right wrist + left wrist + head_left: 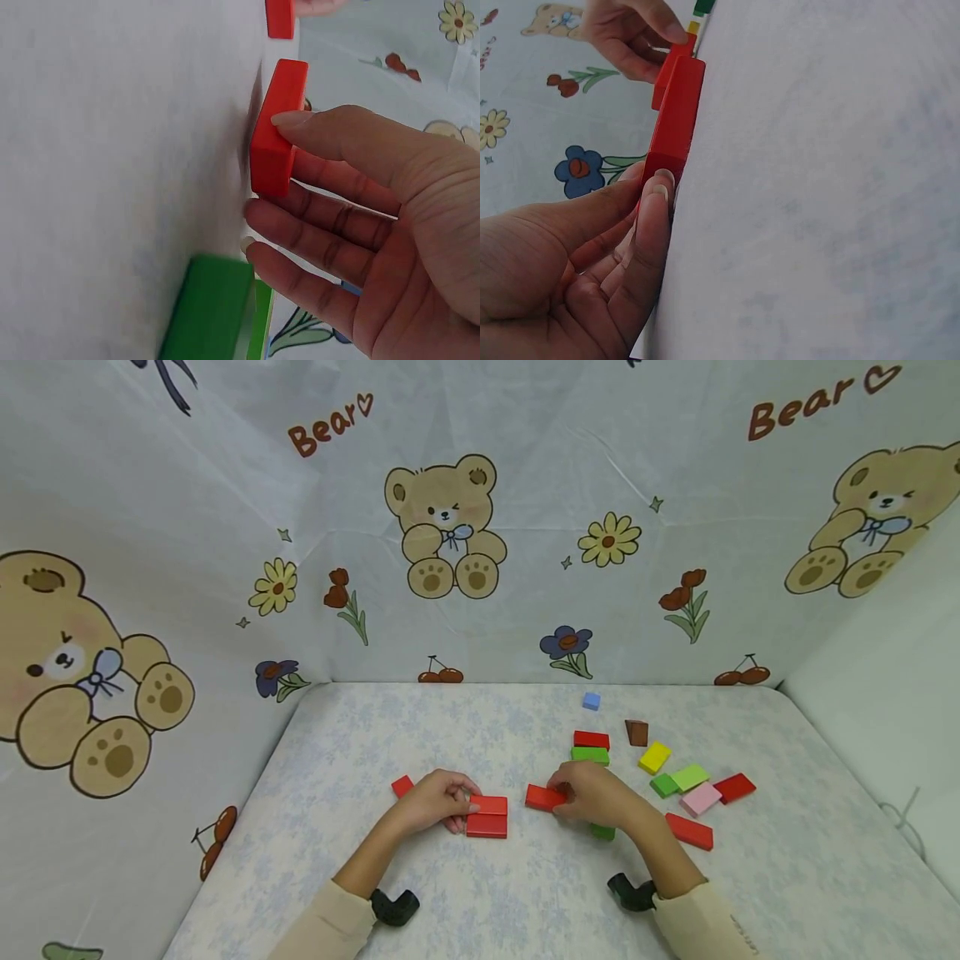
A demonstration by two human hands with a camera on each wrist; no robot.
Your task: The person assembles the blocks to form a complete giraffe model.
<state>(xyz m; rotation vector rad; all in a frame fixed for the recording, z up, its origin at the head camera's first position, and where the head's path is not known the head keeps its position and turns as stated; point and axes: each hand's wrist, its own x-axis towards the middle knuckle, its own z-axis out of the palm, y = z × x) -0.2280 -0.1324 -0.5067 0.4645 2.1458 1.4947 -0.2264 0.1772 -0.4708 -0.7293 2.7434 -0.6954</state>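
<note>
A red rectangular block (487, 827) lies near the middle of the table. My left hand (437, 802) grips its left end between thumb and fingertips; the left wrist view shows the fingertips against the near end of this red block (676, 112). To the right, my right hand (596, 795) pinches another red block (542, 797), its thumb on one face of the block (279, 127). A gap separates the two red blocks in the head view. Partly under my right hand is a green block (602, 832), also close to the fingers in the right wrist view.
Behind my left hand lies a small red block (402, 786). Right of my right hand are a red block (689, 832), a pink block (701, 799) and a yellow block (655, 757). Farther back sit a brown block (637, 732) and a blue cube (592, 701).
</note>
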